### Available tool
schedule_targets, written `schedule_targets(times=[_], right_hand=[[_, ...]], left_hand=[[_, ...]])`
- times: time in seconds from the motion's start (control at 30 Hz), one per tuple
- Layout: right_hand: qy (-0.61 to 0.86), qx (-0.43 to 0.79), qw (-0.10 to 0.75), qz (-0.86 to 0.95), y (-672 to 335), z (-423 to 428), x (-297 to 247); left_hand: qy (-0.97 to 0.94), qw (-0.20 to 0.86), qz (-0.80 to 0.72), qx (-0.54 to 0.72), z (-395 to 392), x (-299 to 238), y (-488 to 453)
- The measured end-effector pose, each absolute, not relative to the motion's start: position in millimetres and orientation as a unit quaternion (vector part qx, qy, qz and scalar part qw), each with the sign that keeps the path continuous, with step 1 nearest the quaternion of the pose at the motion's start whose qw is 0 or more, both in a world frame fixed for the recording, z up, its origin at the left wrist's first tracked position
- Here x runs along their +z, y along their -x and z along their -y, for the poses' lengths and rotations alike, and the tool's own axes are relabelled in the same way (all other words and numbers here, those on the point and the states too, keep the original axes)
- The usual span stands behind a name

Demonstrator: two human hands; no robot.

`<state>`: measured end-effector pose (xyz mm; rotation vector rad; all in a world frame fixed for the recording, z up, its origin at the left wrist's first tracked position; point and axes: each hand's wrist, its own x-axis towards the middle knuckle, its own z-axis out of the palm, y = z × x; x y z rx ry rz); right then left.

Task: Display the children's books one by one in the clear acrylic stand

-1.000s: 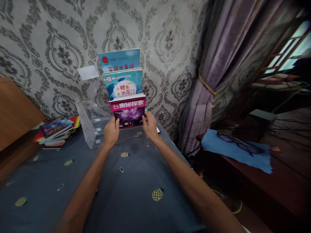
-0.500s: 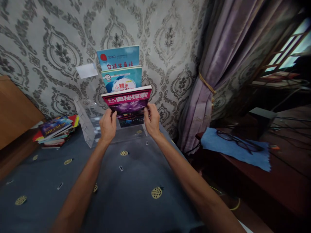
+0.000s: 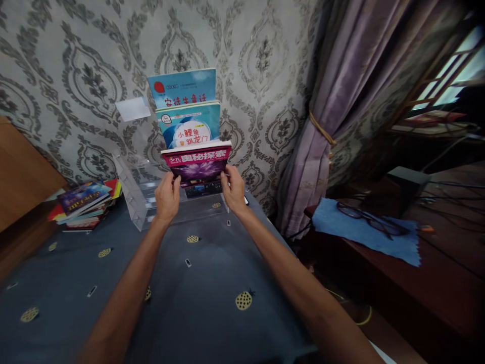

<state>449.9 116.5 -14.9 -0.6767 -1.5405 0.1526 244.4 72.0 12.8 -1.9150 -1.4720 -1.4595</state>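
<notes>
Between both hands is a purple and magenta book point(image 3: 199, 164) with its cover facing me and its top edge tilted my way. My left hand point(image 3: 167, 196) grips its left edge, thumb on the cover. On the opposite edge, my right hand point(image 3: 233, 188) is closed in the same way. Behind it a light-blue book point(image 3: 189, 124) stands upright, and a taller blue book point(image 3: 184, 87) rises at the back. These two stand in a clear plastic rack point(image 3: 131, 194), whose tiers step down toward me. The purple book's lower part overlaps the rack's front; whether it rests there I cannot tell.
A pile of books point(image 3: 85, 202) lies left of the rack on the dark blue tablecloth point(image 3: 166, 313). Patterned wallpaper rises behind. At right hang purple curtains point(image 3: 310, 151), beside a dark red table with glasses point(image 3: 371, 220) on a blue cloth point(image 3: 329, 222).
Both hands have lowered the purple book slightly, so more of the light-blue cover shows behind it. My right hand has shifted a little left and down. The view has moved slightly.
</notes>
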Motion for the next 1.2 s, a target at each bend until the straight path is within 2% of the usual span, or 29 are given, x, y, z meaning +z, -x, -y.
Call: schedule_targets(times=[0.47,0.77,1.07,1.2], right_hand=[[0.32,0.054,0.62,0.714,-458,-122,-14],[0.335,0.076,0.623,0.703,-462,-130,-17],[0.345,0.076,0.613,0.707,-463,-134,-19],[0.35,0.065,0.61,0.708,-462,-132,-20]], left_hand=[[0.664,0.142,0.55,-0.487,-81,16,-245],[0.687,0.118,0.55,-0.461,-91,16,-244],[0.669,0.095,0.553,-0.488,-94,13,-246],[0.667,0.109,0.583,-0.45,-94,9,-249]])
